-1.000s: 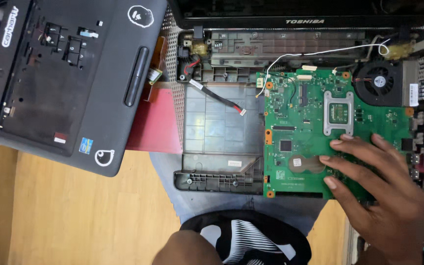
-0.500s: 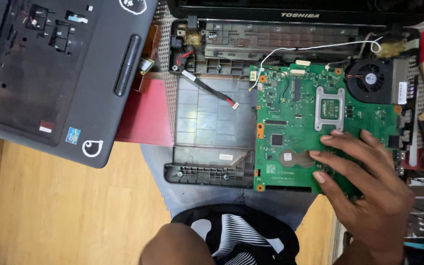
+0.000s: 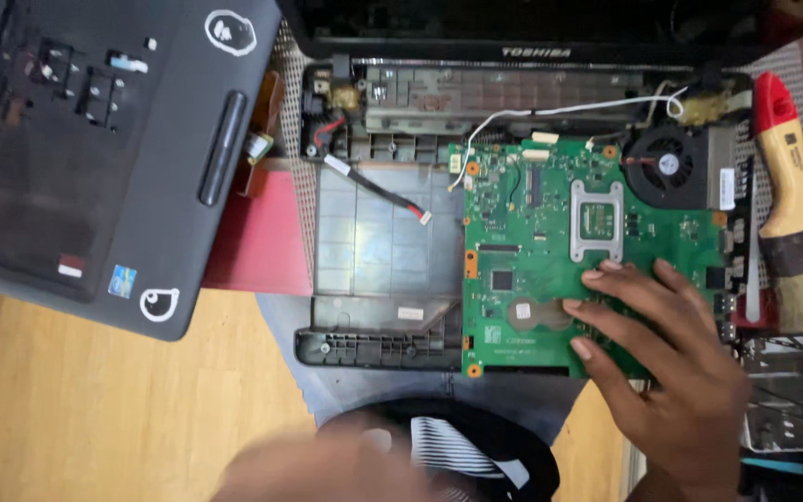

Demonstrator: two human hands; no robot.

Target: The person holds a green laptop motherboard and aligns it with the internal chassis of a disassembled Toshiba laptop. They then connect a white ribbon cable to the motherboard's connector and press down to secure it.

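Your view has slid so the loose laptop cover [image 3: 95,149] sits further left, while your right hand [image 3: 671,372] lies flat, fingers spread, gripping nothing, steadying the green circuit board [image 3: 532,242] in its open case [image 3: 374,270]; your blurred left hand [image 3: 327,469] is unreadable.

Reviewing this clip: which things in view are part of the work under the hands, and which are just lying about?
In use:
right hand, fingers flat on the green circuit board
open laptop base that the board sits in
cooling fan at the board's corner

Lying about:
removed dark laptop cover, off to the side
paintbrush
red sheet
left hand, blurred, touching nothing
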